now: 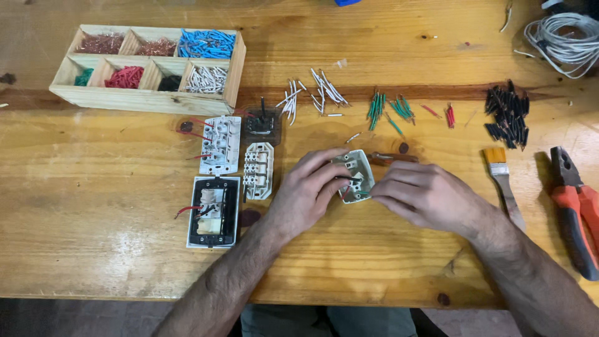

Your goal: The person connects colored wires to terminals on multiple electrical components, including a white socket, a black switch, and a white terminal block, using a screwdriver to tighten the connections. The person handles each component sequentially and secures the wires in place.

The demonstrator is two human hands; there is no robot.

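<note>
Two hands meet over a small white socket module (354,176) that lies on the wooden tabletop (125,249), just below the middle of the view. The left hand (307,193) curls its fingers around the module's left edge and holds it; the right hand (424,195) closes on its right side, fingertips touching the casing, with a brown-handled tool (392,158) lying just behind it. The module sits between the two hands, its wired face up. Left of the left hand lie three more white modules (258,170) and a black-framed one (214,211). A wooden compartment box (150,100) of coloured wire bits stands at the far left. A paintbrush (503,181) and orange pliers (577,209) lie to the right of the right hand.
</note>
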